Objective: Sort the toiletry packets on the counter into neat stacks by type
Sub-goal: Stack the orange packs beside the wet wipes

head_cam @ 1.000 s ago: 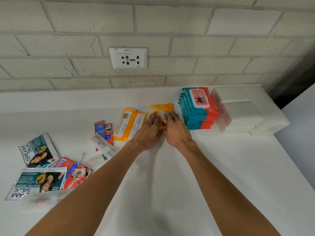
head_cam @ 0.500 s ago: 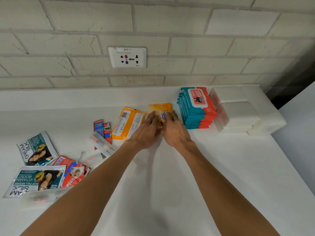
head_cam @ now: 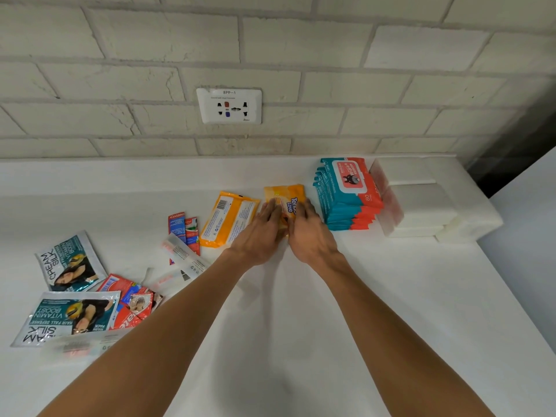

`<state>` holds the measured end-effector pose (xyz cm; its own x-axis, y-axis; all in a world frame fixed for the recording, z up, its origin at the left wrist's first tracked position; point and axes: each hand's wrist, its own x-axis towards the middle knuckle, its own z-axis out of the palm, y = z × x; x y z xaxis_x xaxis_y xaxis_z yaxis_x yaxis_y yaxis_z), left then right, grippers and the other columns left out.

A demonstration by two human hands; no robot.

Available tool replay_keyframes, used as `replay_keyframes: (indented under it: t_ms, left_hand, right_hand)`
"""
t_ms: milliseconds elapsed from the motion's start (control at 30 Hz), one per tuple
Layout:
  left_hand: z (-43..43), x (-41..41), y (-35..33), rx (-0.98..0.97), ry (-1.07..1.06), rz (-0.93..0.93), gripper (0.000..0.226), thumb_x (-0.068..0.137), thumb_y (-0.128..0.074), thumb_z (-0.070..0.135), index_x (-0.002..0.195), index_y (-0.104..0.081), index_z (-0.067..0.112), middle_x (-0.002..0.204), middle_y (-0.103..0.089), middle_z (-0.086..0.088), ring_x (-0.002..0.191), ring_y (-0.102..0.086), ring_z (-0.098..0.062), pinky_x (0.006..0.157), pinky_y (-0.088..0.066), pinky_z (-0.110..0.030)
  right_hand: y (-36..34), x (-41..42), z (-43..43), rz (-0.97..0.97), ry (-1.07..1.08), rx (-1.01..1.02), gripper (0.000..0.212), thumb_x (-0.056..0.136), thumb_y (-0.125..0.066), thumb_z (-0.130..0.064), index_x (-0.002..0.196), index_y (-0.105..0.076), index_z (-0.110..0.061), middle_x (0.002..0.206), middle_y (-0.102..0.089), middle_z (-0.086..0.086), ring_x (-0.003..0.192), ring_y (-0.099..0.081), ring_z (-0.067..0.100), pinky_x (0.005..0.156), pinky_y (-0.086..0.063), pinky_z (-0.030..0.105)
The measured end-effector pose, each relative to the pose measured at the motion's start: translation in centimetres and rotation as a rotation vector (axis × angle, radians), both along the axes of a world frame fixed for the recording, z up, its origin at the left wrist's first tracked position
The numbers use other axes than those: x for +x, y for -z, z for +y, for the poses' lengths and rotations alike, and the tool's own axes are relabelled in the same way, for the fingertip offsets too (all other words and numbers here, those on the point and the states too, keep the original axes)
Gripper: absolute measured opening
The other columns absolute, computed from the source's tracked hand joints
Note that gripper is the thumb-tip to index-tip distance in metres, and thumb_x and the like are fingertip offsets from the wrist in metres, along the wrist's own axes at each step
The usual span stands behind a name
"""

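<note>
A wall [head_cam: 331, 85] of rough, white-painted brick with grey mortar lines rises behind a smooth, matt white counter [head_cam: 301, 326] that runs across the whole view. Two bare forearms reach from the near edge toward the back of the counter.

At the far right stand blocky white tissue packs [head_cam: 421, 203], soft-cornered and stacked against the wall ledge. Touching their left side is a stack of wipes packs [head_cam: 346, 200], glossy teal and coral film with a rounded flip lid on top.

Two shiny Cream Silk sachets [head_cam: 67, 263] lie flat at the far left, crinkled at the edges, one nearer the front than the other.

Just left of the wipes lies the orange tissue packet [head_cam: 287, 195], a soft rectangular pouch. The left hand [head_cam: 258, 233] and right hand [head_cam: 311, 233] rest on it side by side, fingers nearly straight and laid flat over its top; the thumbs are tucked at the near edge, and whether they grip cannot be told. A second orange packet [head_cam: 228, 218] lies just beside it on the left, barcode side up.

Red toothpaste sachets [head_cam: 132, 305] overlap beside the front Cream Silk sachet. Long clear sleeves [head_cam: 186, 257] lie slantwise near narrow Colgate sachets [head_cam: 182, 228]. A white socket plate [head_cam: 229, 105] sits on the wall.
</note>
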<state>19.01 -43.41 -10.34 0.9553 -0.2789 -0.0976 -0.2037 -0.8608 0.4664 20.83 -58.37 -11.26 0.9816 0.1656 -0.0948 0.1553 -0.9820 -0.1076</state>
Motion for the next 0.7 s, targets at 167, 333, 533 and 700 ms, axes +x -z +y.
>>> replay_keyframes:
  t_ms: [167, 333, 533, 700]
  left_hand:
    - [0.2, 0.0, -0.3, -0.003, -0.021, -0.016, 0.065, 0.109, -0.038, 0.037, 0.162, -0.012, 0.011, 0.17, -0.006, -0.009, 0.156, -0.01, -0.028, 0.121, -0.027, -0.047]
    - [0.6, 0.0, 0.0, 0.014, -0.002, -0.009, 0.061, 0.11, -0.034, 0.034, 0.162, -0.013, 0.01, 0.17, -0.004, -0.007, 0.156, -0.01, -0.028, 0.122, -0.029, -0.048]
    - [0.7, 0.0, 0.2, 0.046, 0.01, -0.018, 0.059, 0.111, -0.031, 0.033, 0.162, -0.011, 0.01, 0.17, -0.001, -0.007, 0.156, -0.01, -0.028, 0.122, -0.029, -0.047]
    - [1.1, -0.7, -0.8, -0.003, -0.002, -0.081, 0.055, 0.11, -0.036, 0.033, 0.16, -0.022, 0.014, 0.17, -0.012, -0.007, 0.15, -0.029, -0.033, 0.111, -0.043, -0.051]
  right_hand:
    - [2.0, 0.9, 0.0, 0.002, -0.017, -0.092, 0.073, 0.104, -0.046, -0.035, 0.163, -0.016, -0.004, 0.17, -0.012, 0.022, 0.158, -0.015, 0.039, 0.122, -0.03, 0.049]
    - [2.3, 1.0, 0.1, -0.005, -0.012, -0.063, 0.073, 0.103, -0.046, -0.034, 0.164, -0.017, -0.006, 0.171, -0.011, 0.021, 0.157, -0.018, 0.039, 0.12, -0.034, 0.049]
    - [0.5, -0.2, 0.5, 0.002, -0.042, -0.084, 0.057, 0.104, -0.042, -0.027, 0.156, -0.032, -0.005, 0.16, -0.033, 0.022, 0.142, -0.042, 0.045, 0.111, -0.046, 0.054]
    - [-0.1, -0.6, 1.0, -0.092, 0.011, 0.02, 0.067, 0.107, -0.043, -0.032, 0.163, -0.019, -0.005, 0.17, -0.015, 0.021, 0.156, -0.024, 0.037, 0.122, -0.032, 0.045]
